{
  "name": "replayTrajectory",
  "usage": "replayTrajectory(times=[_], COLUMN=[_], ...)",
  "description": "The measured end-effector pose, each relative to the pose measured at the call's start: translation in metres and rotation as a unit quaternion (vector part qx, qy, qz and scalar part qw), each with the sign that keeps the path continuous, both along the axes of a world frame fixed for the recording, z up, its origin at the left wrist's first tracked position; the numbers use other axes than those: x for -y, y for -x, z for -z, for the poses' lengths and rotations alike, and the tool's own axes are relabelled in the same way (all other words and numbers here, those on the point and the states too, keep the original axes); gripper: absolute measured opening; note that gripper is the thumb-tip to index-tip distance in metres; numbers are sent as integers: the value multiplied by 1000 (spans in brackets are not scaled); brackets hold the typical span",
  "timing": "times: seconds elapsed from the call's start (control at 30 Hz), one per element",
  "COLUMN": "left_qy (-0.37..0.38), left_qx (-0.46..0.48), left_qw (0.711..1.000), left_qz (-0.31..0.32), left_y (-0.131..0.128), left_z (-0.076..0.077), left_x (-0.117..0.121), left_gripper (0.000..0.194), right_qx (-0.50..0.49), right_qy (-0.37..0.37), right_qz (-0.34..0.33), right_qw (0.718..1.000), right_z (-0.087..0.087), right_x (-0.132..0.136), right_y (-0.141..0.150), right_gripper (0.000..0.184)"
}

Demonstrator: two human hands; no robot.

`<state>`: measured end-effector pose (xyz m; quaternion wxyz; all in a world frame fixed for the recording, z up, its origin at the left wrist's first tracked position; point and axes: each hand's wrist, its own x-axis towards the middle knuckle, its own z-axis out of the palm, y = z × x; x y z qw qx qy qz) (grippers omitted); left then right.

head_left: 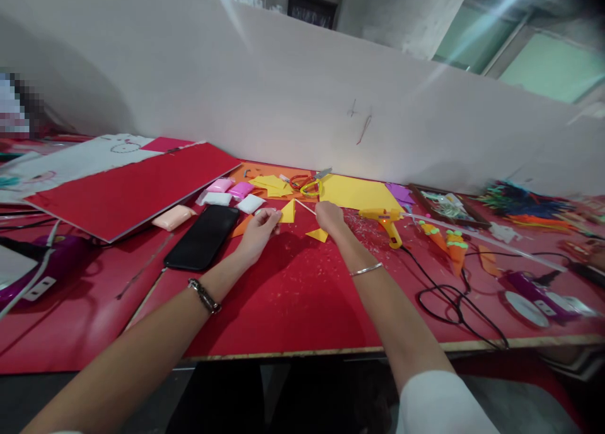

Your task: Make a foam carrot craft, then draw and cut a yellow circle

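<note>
Red counter (302, 327) with a pale wooden front edge, small scraps scattered over it. Near side: purple power strip (63, 261) far left, another power strip (522, 286) far right, black cord (416, 264) looping on the right. Black phone (202, 239) lies flat beside the left forearm. Left hand (261, 229) pinched narrow on a folded yellow paper (288, 213), just above mid-counter. Right hand (331, 218) closed round a thin stick (306, 207), tip pointing at that paper; contact can't tell. Yellow triangle (317, 235) just beside the right hand, on the counter. Right of that, yellow glue gun (380, 215) on its side, then orange cones (457, 254) with green bits. Further back: pink packet (242, 190), white packet (250, 203), scissors (323, 173), yellow sheet (357, 193), dark-rimmed tray (472, 220), bundle of pipe cleaners (524, 201). Large red board (137, 185) back left. Last, pale wall (265, 75) behind everything on the counter
</note>
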<state>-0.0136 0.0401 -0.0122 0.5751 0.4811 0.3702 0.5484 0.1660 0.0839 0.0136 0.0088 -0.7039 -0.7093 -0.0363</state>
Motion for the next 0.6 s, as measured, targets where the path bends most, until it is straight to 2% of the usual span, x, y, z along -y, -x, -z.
replayTrajectory(times=[0.27, 0.47, 0.53, 0.6], left_qy=[-24, -23, -35, -46], left_qx=[-33, -34, -29, -33], left_qw=[999, 999, 999, 998], left_qz=[-10, -21, -11, -9], left_y=[-1, -1, -2, -2], left_z=[1, 0, -1, -2], left_x=[-1, 2, 3, 4], left_gripper=[22, 20, 19, 19], right_qx=[-2, -87, -138, -208], right_qy=[-70, -213, -205, -132], right_qz=[-18, -60, -119, -194], right_qw=[997, 971, 962, 950], right_z=[-26, -57, -59, -51], right_x=[23, 62, 77, 89], right_y=[-9, -14, -14, -16], right_gripper=[24, 18, 18, 22])
